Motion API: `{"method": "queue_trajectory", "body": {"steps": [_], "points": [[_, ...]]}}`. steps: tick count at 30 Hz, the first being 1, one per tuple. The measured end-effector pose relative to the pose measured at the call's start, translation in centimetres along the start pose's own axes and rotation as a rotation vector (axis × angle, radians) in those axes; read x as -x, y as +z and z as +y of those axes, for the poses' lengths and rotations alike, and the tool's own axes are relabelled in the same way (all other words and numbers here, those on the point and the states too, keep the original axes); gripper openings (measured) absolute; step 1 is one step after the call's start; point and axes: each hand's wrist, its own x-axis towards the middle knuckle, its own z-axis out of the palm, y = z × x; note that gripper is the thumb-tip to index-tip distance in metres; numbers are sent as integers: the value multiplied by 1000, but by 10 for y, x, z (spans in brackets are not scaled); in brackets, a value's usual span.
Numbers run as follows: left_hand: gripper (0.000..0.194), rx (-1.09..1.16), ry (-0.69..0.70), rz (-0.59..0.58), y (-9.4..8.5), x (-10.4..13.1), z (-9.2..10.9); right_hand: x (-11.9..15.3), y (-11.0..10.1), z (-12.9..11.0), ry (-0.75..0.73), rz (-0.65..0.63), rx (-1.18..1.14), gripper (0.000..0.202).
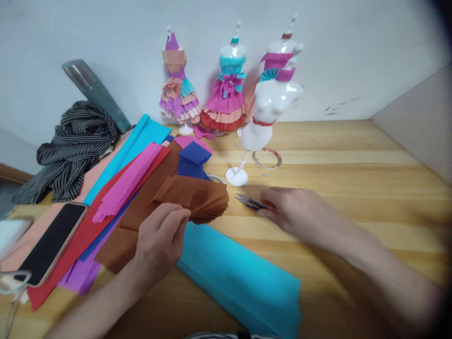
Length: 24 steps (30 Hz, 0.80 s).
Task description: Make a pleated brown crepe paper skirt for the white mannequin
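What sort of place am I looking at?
Probably a craft corner: on the wooden table stand miniature mannequins, some in ruffled dresses, coloured sheets lie heaped to the left, and the right hand holds small snips.

Phone (52,242) near crumpled striped cloth (79,136)

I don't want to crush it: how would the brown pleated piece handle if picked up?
The brown pleated piece is probably light and floppy, as it looks thin and sheet-like. Its pleats may spread if released, since they gather at the left hand.
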Motion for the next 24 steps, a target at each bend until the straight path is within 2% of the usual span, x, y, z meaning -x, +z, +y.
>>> {"method": "queue_trajectory", "body": {"steps": [3,5,7,10,14,18,22,24], "points": [[9,359,-508,-99,-4,-8,-1,3,-11,10,109,-282,149,14],[10,661,-853,-101,-5,-12,0,5,-11,12,129,-383,171,11],[19,947,-1116,-80,-7,-16,0,4,-6,13,128,-403,178,7],[30,1224,-1368,-94,-10,-20,2,1,3,14,96,-378,161,13],[31,1420,-1468,-125,-13,-20,1,-3,6,13,78,-397,157,16],[24,1480,-1498,-171,-13,-19,-4,-2,5,8,24,-415,166,23],[18,1449,-1497,-211,-14,-20,-6,-3,11,3,-118,-283,149,21],[16,1399,-1428,-252,-14,-21,-6,-4,15,0,-204,-244,131,22]]}}
